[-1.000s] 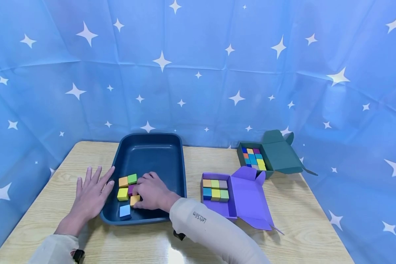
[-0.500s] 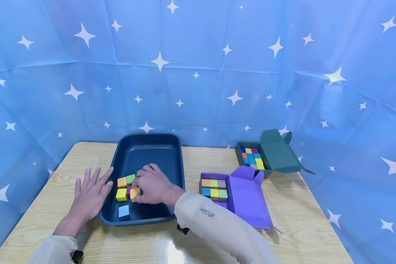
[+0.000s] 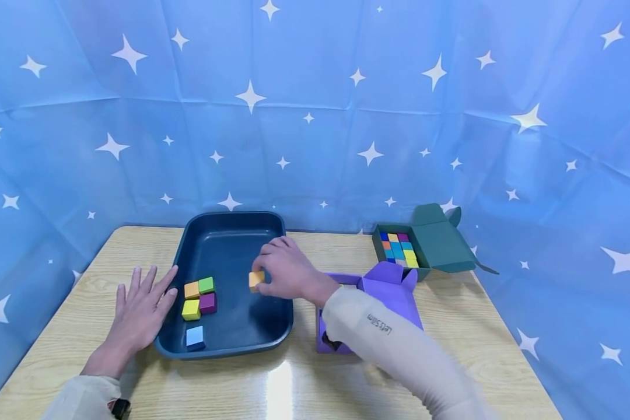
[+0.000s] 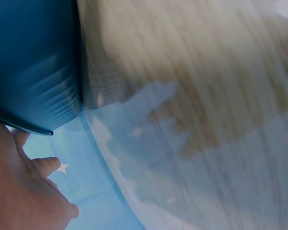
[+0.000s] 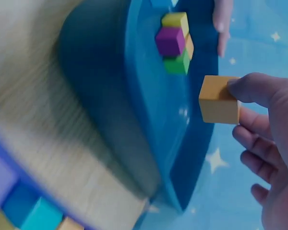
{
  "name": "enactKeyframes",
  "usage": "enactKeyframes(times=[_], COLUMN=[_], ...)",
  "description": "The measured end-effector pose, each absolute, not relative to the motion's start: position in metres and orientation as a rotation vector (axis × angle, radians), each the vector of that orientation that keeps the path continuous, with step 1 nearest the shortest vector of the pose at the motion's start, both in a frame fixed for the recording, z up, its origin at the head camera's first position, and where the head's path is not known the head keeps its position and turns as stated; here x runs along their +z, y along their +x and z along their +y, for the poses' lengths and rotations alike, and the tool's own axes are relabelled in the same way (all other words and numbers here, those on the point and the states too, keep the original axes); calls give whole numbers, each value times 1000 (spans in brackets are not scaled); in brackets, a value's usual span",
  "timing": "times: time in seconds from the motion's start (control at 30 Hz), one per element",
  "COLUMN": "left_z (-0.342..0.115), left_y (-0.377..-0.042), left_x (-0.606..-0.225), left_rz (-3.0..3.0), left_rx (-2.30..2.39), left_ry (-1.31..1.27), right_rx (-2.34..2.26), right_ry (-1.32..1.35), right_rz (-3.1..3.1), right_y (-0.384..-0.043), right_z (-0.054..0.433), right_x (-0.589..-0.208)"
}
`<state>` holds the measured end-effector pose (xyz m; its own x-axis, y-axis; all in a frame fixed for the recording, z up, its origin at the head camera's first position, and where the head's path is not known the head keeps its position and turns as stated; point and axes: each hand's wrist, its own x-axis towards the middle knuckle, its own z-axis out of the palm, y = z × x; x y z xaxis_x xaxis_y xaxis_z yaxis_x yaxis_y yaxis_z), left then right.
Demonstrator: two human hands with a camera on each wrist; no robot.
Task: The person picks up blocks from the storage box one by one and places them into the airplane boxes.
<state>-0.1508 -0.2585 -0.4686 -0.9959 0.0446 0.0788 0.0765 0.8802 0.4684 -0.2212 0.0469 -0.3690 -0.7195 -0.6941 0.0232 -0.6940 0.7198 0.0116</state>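
Observation:
My right hand [image 3: 289, 268] pinches an orange cube [image 3: 256, 281] between thumb and fingers, over the right side of a dark blue tray [image 3: 231, 219]. The right wrist view shows the same orange cube [image 5: 220, 100] held at the fingertips. My left hand [image 3: 142, 312] rests with spread, straight fingers at the tray's left rim. In the tray lie a second orange cube [image 3: 191, 290], a green cube [image 3: 206, 284], a yellow cube [image 3: 191, 310] and a purple cube [image 3: 207, 303], bunched together. A light blue cube [image 3: 195, 338] sits apart, nearer the front.
Right of the tray stands an open purple box [image 3: 394, 297] with cubes inside, partly hidden by the right forearm. Behind it, an open dark green box [image 3: 446, 245] holds several coloured cubes. A blue star-printed cloth [image 3: 315, 146] hangs behind the wooden table [image 3: 478, 350].
The right hand has lifted the orange cube away from the group and carried it rightward across the tray. The purple cube now shows fully. The left hand stays at the rim.

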Motion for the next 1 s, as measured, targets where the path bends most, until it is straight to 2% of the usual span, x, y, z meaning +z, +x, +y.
enactKeyframes(times=[0.63,1.0], left_z=[-259,-259], left_y=[-151,-151], left_x=[-468,-467], left_rz=[-2974,-2983], left_rx=[-739,-731], left_ry=[-103,-97], right_rx=[226,267], right_ry=[927,980], right_rz=[-3014,-3061], right_y=[-226,-212], right_z=[157,184], right_x=[-359,-380])
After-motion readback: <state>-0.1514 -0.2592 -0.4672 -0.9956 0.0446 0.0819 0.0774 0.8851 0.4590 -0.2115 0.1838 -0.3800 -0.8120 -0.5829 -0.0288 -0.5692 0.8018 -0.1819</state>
